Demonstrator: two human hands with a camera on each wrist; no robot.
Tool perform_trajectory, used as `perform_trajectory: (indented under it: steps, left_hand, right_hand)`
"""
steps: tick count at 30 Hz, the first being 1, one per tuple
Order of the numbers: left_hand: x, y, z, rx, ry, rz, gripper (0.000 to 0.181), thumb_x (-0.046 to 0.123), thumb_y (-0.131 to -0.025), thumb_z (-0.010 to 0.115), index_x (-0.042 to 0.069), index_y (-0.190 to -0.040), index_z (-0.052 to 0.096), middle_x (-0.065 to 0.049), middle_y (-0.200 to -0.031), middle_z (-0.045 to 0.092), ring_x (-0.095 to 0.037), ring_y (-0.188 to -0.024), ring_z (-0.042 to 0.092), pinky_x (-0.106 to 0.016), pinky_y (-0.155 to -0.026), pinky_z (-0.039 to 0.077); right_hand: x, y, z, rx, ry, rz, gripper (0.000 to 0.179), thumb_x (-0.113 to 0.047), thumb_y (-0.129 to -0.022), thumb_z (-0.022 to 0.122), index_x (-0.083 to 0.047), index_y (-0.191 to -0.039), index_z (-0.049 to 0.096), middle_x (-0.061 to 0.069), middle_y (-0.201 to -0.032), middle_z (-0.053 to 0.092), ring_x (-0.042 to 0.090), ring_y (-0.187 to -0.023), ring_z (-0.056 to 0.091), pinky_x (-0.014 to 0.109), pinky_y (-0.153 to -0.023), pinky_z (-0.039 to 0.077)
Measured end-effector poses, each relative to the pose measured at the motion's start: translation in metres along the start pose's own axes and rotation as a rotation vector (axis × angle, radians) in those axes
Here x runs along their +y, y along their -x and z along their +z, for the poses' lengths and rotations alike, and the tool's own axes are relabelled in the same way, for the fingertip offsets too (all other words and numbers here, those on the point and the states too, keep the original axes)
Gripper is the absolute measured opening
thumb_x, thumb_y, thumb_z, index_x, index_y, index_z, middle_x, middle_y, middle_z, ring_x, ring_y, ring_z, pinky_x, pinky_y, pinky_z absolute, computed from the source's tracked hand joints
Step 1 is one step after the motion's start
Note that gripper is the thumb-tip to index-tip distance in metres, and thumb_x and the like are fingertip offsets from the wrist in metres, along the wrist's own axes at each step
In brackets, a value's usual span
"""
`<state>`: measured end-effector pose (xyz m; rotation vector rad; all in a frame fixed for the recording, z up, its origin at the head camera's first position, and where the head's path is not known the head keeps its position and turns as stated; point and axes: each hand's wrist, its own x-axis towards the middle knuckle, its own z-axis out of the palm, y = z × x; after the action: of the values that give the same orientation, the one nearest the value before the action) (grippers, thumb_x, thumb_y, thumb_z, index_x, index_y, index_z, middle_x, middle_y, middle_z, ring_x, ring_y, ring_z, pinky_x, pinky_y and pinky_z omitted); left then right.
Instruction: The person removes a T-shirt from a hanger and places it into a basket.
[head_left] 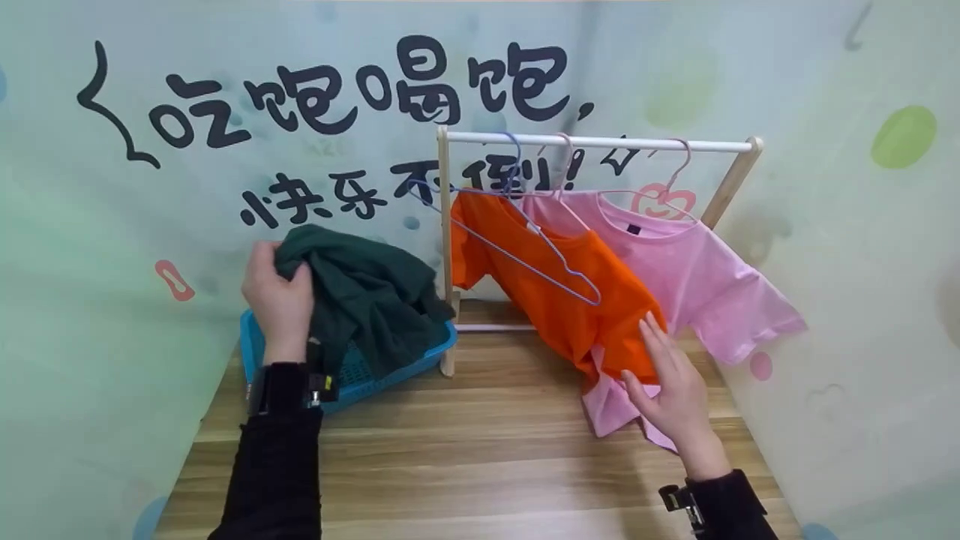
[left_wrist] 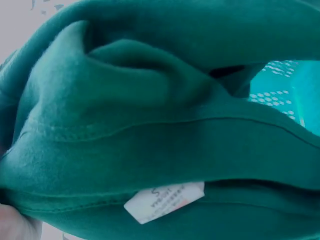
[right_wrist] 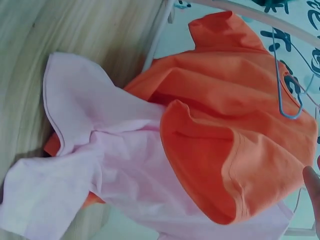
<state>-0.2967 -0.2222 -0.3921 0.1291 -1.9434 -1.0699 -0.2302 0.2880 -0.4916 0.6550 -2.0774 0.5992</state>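
Note:
My left hand grips a bunched dark green garment above a blue plastic basket. Up close in the left wrist view, the green cloth shows seams and a white label. On the other side, my right hand has its fingers extended beside the sleeve of an orange T-shirt; whether they touch it I cannot tell. A pink T-shirt hangs behind the orange one. In front of both hangs a bare blue hanger.
The small rack has a white top rail and wooden posts. Pink hangers hook over the rail. The rack and basket stand on a wood-grain table, with printed walls close around it.

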Motion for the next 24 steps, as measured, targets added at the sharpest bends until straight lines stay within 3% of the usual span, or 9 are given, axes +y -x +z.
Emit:
perform_trajectory:
  steps: [4,10,15,24]
  left_hand:
    - [-0.026,-0.001,-0.004,0.001,-0.042,-0.111,0.023,-0.003,-0.086,0.064,-0.006,-0.108,0.058,-0.022,-0.109,0.062,-0.034,-0.104,0.055,-0.044,-0.095,0.042]
    - [-0.062,0.01,-0.004,-0.204,-0.113,-0.258,0.048,0.011,-0.095,0.062,-0.001,-0.138,0.046,-0.02,-0.141,0.05,-0.034,-0.131,0.045,-0.046,-0.109,0.035]
    - [-0.082,0.028,-0.003,-0.3,-0.17,-0.254,0.057,0.017,-0.098,0.06,0.0,-0.148,0.037,-0.023,-0.146,0.044,-0.04,-0.133,0.041,-0.052,-0.108,0.034]
    - [-0.097,0.048,-0.002,-0.373,-0.254,-0.188,0.056,0.015,-0.097,0.061,-0.005,-0.145,0.041,-0.029,-0.141,0.046,-0.046,-0.132,0.039,-0.055,-0.109,0.03]
  right_hand:
    - [0.005,-0.004,-0.005,0.014,0.024,-0.028,0.063,-0.041,-0.095,0.056,0.001,-0.142,0.051,0.015,-0.145,0.051,0.037,-0.123,0.055,0.027,-0.112,0.031]
    - [0.016,-0.017,-0.011,-0.014,0.054,-0.039,0.064,-0.029,-0.088,0.063,-0.001,-0.143,0.05,0.016,-0.145,0.051,0.038,-0.123,0.054,0.039,-0.113,0.031]
    - [0.024,-0.032,-0.014,-0.066,0.061,-0.004,0.066,-0.028,-0.086,0.064,-0.003,-0.146,0.047,0.014,-0.148,0.048,0.037,-0.127,0.05,0.046,-0.111,0.034]
    - [0.032,-0.06,-0.003,-0.169,0.103,0.045,0.067,-0.028,-0.087,0.067,-0.006,-0.147,0.046,0.015,-0.146,0.05,0.035,-0.132,0.048,0.056,-0.107,0.036]
